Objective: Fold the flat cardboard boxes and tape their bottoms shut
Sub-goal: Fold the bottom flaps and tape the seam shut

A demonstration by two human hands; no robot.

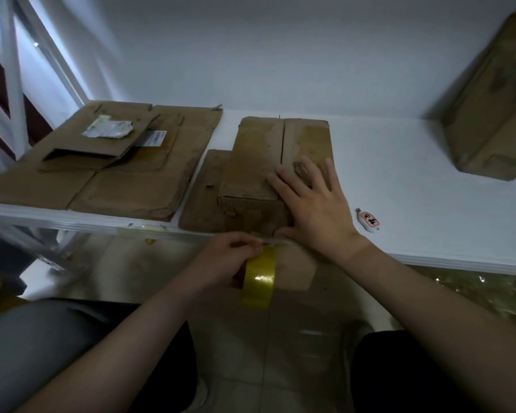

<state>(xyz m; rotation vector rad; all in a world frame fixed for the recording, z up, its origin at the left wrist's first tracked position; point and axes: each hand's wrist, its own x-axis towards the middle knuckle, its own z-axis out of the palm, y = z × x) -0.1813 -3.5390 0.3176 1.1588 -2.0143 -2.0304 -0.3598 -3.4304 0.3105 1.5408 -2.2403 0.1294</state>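
A folded cardboard box [259,162] lies bottom-up at the front edge of the white table [399,180], its two bottom flaps meeting in a seam. My right hand [313,201] presses flat on the right flap, fingers spread, thumb at the box's near face. Below the table edge my left hand [224,260] grips a roll of yellow tape [258,278], its fingers pinching the tape end at the box's near lower edge. One flap hangs down behind the roll.
A stack of flat cardboard boxes [108,162] with torn labels lies on the table's left. An assembled box [495,105] stands at the far right. A small white utility knife [368,221] lies right of my right hand. My knees are below.
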